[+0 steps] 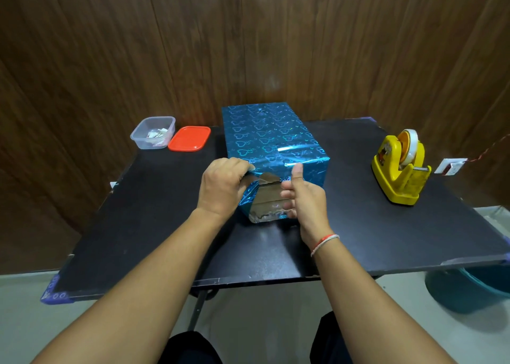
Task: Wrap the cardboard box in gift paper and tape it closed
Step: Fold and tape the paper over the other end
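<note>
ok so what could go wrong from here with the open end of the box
1. Both hands are busy: the left hand pinches the side flap and the right hand presses the other side, while the tape dispenser sits far off to the right. Letting go to fetch tape may let the gift paper spring open.
2. Bare cardboard shows at the near end; uneven folds might leave it exposed.

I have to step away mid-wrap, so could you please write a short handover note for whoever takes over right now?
Left hand pinches the gift paper at the near end's left corner. Right hand presses the right flap, thumb up.
Box top and sides are covered; cardboard still shows at the near end.
Left to do: fold in the near flaps and tape them; the tape dispenser stands to the right on the table. The far end is hidden.
</note>
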